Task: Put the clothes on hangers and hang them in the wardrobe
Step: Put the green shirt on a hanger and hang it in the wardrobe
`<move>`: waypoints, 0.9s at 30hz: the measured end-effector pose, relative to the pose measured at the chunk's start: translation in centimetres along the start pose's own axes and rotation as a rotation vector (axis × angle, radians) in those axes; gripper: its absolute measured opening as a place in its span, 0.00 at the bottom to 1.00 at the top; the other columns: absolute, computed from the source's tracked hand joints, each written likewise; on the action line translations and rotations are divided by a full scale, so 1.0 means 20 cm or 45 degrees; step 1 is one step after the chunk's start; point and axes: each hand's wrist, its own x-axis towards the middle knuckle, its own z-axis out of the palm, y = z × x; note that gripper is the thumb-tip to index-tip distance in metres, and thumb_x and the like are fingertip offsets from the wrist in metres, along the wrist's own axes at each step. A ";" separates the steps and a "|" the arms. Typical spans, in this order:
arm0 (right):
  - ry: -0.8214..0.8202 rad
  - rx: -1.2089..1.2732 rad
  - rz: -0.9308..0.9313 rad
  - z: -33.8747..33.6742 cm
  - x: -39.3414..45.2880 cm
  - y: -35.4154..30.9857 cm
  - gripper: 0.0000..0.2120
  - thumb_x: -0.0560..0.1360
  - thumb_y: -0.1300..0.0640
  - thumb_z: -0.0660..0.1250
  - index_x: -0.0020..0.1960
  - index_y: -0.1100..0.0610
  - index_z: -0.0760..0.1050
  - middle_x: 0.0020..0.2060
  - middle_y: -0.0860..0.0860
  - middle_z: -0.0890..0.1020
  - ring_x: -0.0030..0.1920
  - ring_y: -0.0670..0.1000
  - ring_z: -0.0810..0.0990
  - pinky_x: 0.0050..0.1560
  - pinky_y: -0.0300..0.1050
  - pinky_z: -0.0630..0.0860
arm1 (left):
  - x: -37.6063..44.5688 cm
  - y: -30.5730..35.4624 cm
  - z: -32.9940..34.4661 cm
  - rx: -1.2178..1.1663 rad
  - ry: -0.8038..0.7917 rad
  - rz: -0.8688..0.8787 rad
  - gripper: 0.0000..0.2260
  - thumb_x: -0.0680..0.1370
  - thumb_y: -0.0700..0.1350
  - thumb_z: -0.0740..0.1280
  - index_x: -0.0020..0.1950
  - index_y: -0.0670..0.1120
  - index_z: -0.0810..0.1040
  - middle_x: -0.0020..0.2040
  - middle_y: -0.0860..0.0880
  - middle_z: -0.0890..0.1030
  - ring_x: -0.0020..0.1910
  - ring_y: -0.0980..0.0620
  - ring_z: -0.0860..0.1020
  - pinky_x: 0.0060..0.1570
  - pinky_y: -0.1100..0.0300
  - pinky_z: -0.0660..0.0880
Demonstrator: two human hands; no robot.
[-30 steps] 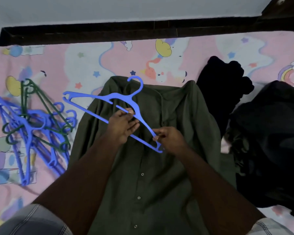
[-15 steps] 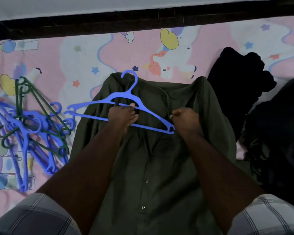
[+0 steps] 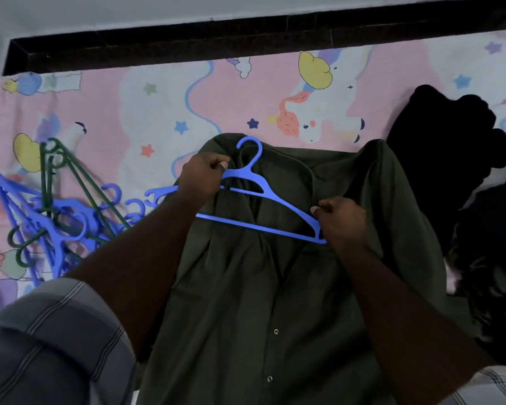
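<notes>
The olive-green button shirt (image 3: 263, 287) lies front-up on the pink cartoon-print bedsheet (image 3: 123, 112), collar toward the dark bed frame (image 3: 246, 36). A blue plastic hanger (image 3: 263, 194) sits over the collar and upper chest of the shirt, hook pointing toward the far edge of the bed.

The left hand (image 3: 202, 176) is clenched around the hanger's left shoulder arm just beside the neck, and appears to gather the shirt's collar fabric in the same grasp. The hanger's left end projects past this hand, over the sheet. The right hand (image 3: 342, 217) pinches the hanger's right end together with the shirt fabric at the shoulder; the placket is open below the collar, and two buttons are visible lower down.

A tangled pile of blue and green hangers (image 3: 59, 211) lies on the sheet to the left of the shirt. Dark garments (image 3: 462, 176) are heaped on the right, touching the shirt's right side. Checked sleeves (image 3: 50, 346) cover both upper arms.
</notes>
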 end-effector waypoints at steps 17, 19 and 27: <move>0.319 -0.083 -0.095 -0.24 -0.03 -0.06 0.12 0.78 0.58 0.66 0.59 0.57 0.83 0.54 0.56 0.85 0.56 0.58 0.82 0.59 0.45 0.74 | 0.09 -0.08 -0.26 -0.126 -0.155 -0.012 0.06 0.77 0.39 0.71 0.52 0.44 0.86 0.41 0.45 0.84 0.40 0.55 0.79 0.46 0.64 0.76; 0.274 -0.022 -0.084 -0.29 -0.05 -0.09 0.11 0.76 0.57 0.68 0.56 0.54 0.85 0.51 0.52 0.87 0.53 0.54 0.84 0.56 0.42 0.75 | 0.09 -0.06 -0.27 -0.173 -0.132 -0.047 0.06 0.77 0.39 0.71 0.51 0.45 0.86 0.41 0.43 0.84 0.42 0.53 0.79 0.51 0.58 0.76; 0.075 0.543 0.014 -0.25 -0.07 -0.24 0.05 0.71 0.56 0.75 0.38 0.47 0.83 0.34 0.46 0.86 0.37 0.50 0.86 0.47 0.57 0.84 | 0.01 0.30 0.03 -0.250 -0.250 0.094 0.05 0.78 0.39 0.71 0.52 0.43 0.86 0.43 0.46 0.85 0.39 0.57 0.80 0.40 0.69 0.75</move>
